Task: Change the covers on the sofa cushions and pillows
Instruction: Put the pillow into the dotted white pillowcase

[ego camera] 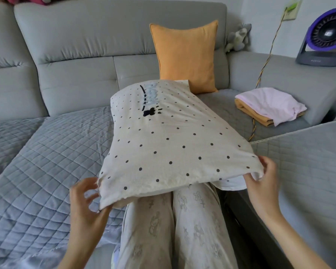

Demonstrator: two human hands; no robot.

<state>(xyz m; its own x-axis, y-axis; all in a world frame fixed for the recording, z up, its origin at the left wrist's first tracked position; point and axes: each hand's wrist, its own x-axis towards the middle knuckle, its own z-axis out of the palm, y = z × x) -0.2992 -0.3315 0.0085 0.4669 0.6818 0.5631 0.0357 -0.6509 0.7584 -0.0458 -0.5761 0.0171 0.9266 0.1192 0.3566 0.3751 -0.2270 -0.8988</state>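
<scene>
Cream pillow [169, 140], black-dotted cover, white insert showing at open end.

You are in the living room of a home. A grey L-shaped sofa [109, 61] with padded backrests fills the view, its seats under a quilted grey cover [37, 162]. An orange throw cushion [186, 55] stands propped against the backrest, and folded pink and orange covers [270, 105] lie on the seat near the corner. A small grey plush toy [238, 37] sits on the sofa's corner, a purple-rimmed desk fan [326, 37] stands on the side section, and a braided cable [268, 55] runs down from a wall socket [290, 11].
</scene>
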